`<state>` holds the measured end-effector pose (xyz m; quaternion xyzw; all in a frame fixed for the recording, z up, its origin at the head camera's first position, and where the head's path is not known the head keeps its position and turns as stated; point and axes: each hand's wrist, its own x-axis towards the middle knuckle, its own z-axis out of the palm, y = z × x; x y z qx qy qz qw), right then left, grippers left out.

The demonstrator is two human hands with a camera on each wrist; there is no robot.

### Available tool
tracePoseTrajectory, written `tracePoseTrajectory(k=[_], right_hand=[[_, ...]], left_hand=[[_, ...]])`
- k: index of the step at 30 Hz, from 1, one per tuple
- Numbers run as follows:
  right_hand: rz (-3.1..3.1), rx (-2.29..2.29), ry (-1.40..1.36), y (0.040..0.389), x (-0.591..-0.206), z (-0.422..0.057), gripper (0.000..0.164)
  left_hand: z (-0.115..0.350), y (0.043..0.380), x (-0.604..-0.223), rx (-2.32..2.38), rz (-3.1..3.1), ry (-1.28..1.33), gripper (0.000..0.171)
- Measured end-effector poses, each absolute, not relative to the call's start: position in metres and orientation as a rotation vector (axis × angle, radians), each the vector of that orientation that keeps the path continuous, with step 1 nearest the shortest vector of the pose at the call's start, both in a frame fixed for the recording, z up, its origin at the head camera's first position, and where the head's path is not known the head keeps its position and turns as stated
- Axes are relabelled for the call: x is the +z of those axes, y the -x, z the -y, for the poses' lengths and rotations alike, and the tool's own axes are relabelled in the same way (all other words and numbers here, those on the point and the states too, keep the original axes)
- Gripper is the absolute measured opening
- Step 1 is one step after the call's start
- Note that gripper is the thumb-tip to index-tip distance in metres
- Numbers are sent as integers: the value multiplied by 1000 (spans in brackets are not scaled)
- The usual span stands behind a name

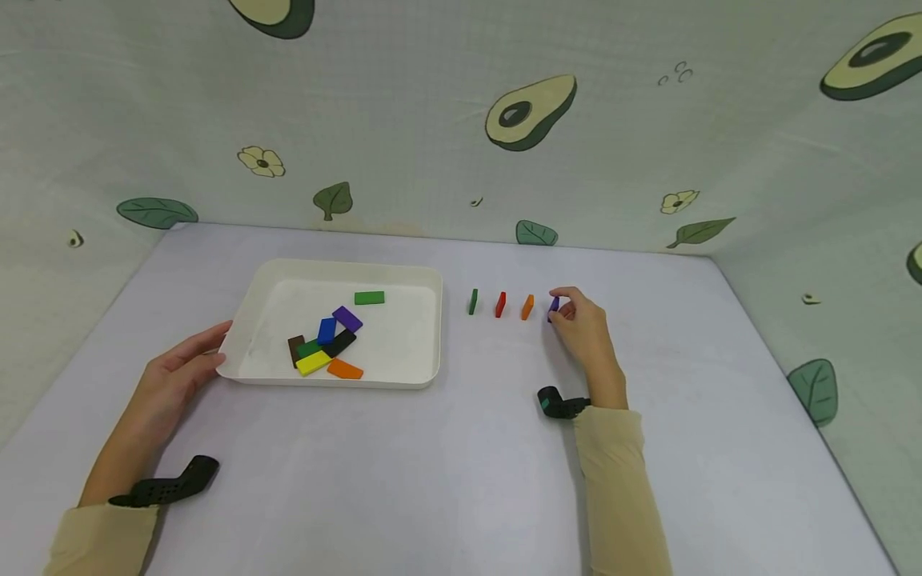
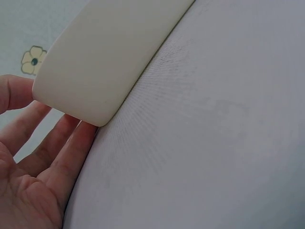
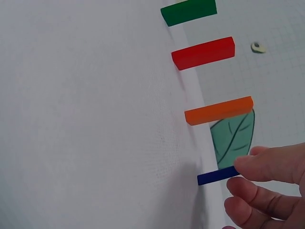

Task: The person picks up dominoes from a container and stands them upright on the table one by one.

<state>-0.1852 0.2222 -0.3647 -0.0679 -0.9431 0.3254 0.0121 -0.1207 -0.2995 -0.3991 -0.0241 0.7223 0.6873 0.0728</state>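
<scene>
My right hand [image 1: 582,324] pinches a purple domino [image 1: 553,309] between thumb and fingers. The domino stands on end and looks dark blue in the right wrist view, where the fingertips cover its upper part. To its left, in a row, stand an orange domino [image 3: 219,110], a red domino [image 3: 204,53] and a green domino [image 3: 189,12], all upright and apart from each other. At the left, my left hand [image 1: 173,380] touches the left side of a white tray [image 1: 403,383] with its thumb and fingers extended.
Inside the tray several dominoes lie loose, some overlapping: a green one [image 1: 370,298] apart, and a purple [image 1: 348,318], blue [image 1: 326,330], black [image 1: 339,343], yellow [image 1: 313,363], brown [image 1: 294,349] and orange one [image 1: 345,370] together. A patterned cloth [image 1: 403,144] hangs behind the white table [image 1: 432,472].
</scene>
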Motion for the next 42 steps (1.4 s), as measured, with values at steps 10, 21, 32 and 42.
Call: tracePoseTrajectory(k=[10,21,32,42], right_hand=[[2946,1022,212,186,-363,-224,35],[2943,1041,204,185,-361,-225,36],[2931,1029,160,183,-352,-226,38],[2811,994,115,176,-325,-203,36]], left_hand=[[299,121,-398,1989,-2231,134,50],[299,121,-399,2011,-2228,102,49],[301,121,-399,2122,-2112,80,48],[301,122,-398,2065,-2177,96,49]])
